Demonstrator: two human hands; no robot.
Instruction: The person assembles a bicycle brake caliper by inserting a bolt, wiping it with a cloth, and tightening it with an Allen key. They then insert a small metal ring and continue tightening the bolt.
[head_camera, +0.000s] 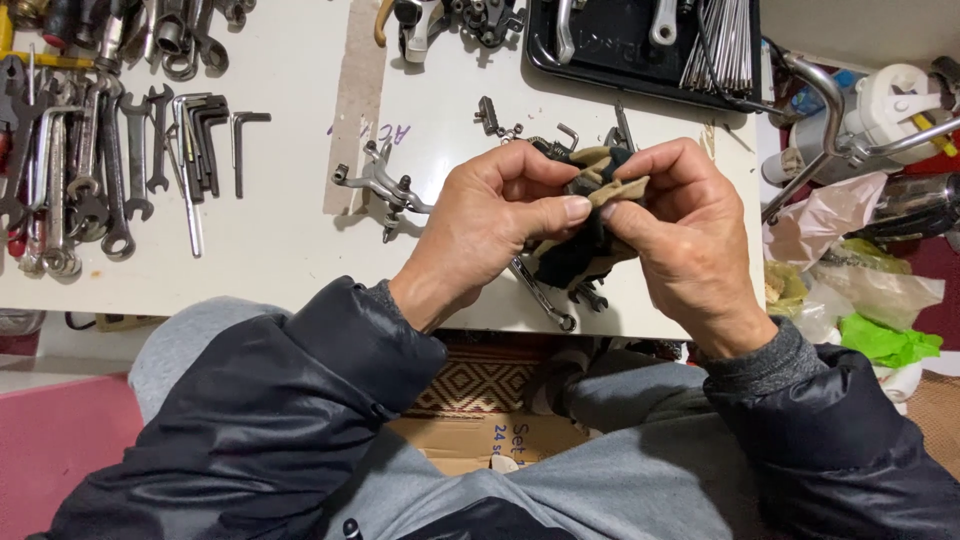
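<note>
Black tray of spokes; left hand, right hand, each grip tight on tan-black rag.

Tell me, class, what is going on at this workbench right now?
A person seated at a white table holds a metal bike brake part wrapped in a tan and black rag in both hands. The left hand and right hand pinch the rag together above the table's near edge. Another brake arm lies just left of the hands, with wrenches and hex keys laid out farther left and a black tray behind.
</note>
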